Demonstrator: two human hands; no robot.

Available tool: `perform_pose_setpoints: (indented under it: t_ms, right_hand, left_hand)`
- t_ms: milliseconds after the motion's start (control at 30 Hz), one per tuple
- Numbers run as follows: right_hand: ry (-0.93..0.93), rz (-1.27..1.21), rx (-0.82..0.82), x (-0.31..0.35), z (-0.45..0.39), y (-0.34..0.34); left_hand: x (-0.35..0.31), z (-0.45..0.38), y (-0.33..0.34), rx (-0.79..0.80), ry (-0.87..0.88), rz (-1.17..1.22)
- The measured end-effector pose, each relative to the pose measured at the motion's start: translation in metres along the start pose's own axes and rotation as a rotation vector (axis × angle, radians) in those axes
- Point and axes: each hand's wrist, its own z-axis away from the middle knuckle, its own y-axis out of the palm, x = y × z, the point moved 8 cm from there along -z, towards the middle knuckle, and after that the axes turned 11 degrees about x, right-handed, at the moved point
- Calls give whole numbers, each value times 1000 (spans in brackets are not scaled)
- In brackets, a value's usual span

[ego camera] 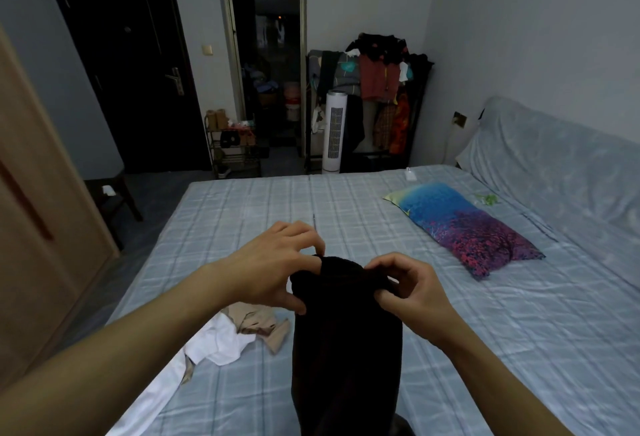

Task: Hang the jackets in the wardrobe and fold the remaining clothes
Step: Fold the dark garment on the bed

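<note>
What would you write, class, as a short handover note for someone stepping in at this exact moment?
Left hand and right hand: each pinches the top edge of the dark knitted garment, held up over the blue checked bed.
Crumpled white garment and beige garment lie unfolded on the bed, left of it.
Done: nothing visibly folded.
Left: fold or hang the dark one, then the other two.
</note>
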Motion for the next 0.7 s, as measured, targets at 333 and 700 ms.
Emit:
perform_pose_setpoints:
  t_ms: [333,700]
  right_hand:
    - [-2,121,-430,11,22,-92]
    - [-7,88,-279,9,3,-44]
  left_hand:
    - [58,78,-42,-405,-201,384]
    - [2,0,-16,-187,-57,470]
